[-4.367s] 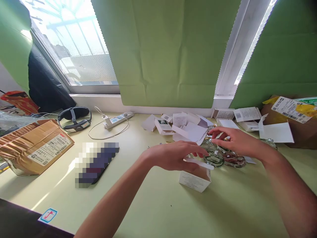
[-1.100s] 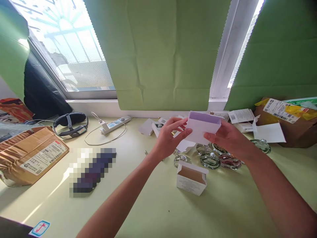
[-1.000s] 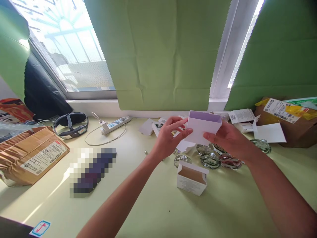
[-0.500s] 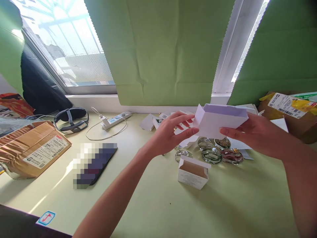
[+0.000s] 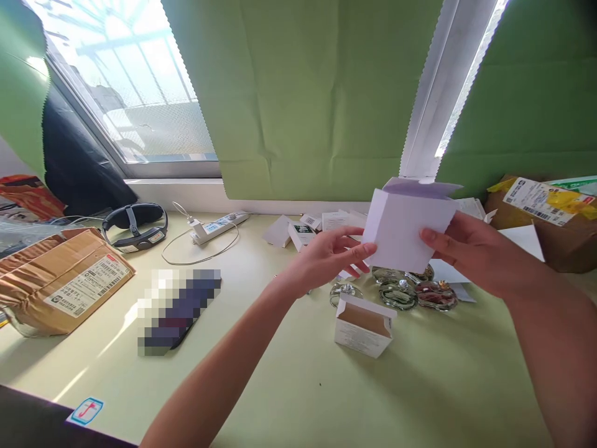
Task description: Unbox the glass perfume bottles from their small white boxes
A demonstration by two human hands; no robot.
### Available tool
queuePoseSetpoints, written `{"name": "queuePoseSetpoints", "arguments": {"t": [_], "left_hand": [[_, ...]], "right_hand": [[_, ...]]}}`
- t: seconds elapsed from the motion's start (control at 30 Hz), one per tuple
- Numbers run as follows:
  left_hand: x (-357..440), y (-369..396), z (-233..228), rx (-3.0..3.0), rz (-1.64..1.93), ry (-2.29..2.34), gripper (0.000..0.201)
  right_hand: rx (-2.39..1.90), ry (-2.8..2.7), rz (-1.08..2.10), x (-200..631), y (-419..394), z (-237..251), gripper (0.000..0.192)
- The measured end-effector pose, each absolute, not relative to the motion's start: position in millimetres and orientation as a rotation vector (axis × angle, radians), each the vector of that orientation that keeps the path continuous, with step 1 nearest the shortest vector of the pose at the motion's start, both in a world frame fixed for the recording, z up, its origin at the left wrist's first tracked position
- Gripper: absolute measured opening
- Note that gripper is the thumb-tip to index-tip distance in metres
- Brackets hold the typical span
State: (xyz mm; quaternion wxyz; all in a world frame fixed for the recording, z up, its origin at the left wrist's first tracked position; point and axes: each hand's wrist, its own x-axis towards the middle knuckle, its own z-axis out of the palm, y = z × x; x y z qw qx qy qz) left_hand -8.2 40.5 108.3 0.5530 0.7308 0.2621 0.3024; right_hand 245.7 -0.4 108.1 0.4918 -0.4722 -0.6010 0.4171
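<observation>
A white paper box [image 5: 403, 227] with raised flaps is held up over the far part of the table, its upper end open. My right hand [image 5: 476, 252] grips its right side, thumb on the near face and the other fingers behind. At the lower left edge my left hand [image 5: 333, 252] is closed on the same box, thumb in front and fingers partly hidden behind it. Below stands a smaller white box [image 5: 364, 333], open at the top. Just behind that lie several shiny glass pieces [image 5: 397, 294] with small metallic knobs, some hidden by the held box.
Several white boxes [image 5: 303, 233] and a power strip [image 5: 219, 227] with a cable lie at the back. To the left are a blurred phone [image 5: 186, 311], a headset [image 5: 135, 227] and a brown parcel [image 5: 69, 280]. A cardboard box [image 5: 541, 211] stands far right.
The held box has been tipped so its near face shows taller, and its flaps stand higher. Both hands have shifted slightly with it. Everything on the table stays put.
</observation>
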Motion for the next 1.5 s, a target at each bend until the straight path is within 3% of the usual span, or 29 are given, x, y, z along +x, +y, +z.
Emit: {"name": "queuePoseSetpoints", "arguments": {"t": [0.2,0.57,0.83,0.97,1.07,1.17,1.33,1.5], "left_hand": [[-8.9,41.5,109.4,1.785,0.756,0.639,0.037],[-5.5,26.1,114.8,2.041,0.842,0.596,0.029],[-15.1,29.7,125.9,2.078,0.659,0.650,0.038],[-35.6,35.0,130.4,2.267,0.309,0.750,0.064],[-43.0,38.2,129.4,2.396,0.029,0.659,0.046],[-38.3,38.8,124.8,2.498,-0.013,0.665,0.024],[-29.6,38.9,117.8,2.480,-0.045,0.756,0.023],[-30.4,41.6,114.7,2.273,-0.095,0.650,0.023]], "right_hand": [[-1.216,-1.485,1.192,241.8,-2.6,102.8,0.053],[-1.161,-1.463,1.172,214.0,-17.3,121.7,0.063],[-1.034,-1.350,1.217,224.8,-12.9,113.8,0.048],[-1.106,-1.335,1.132,239.2,-14.3,117.7,0.040],[-1.136,-1.331,1.049,253.9,-16.1,117.6,0.039],[-1.121,-1.378,1.040,266.1,-18.8,112.5,0.041],[-1.189,-1.569,1.118,264.4,-22.6,103.9,0.047],[-1.111,-1.897,1.447,241.9,-22.8,111.3,0.056]]}}
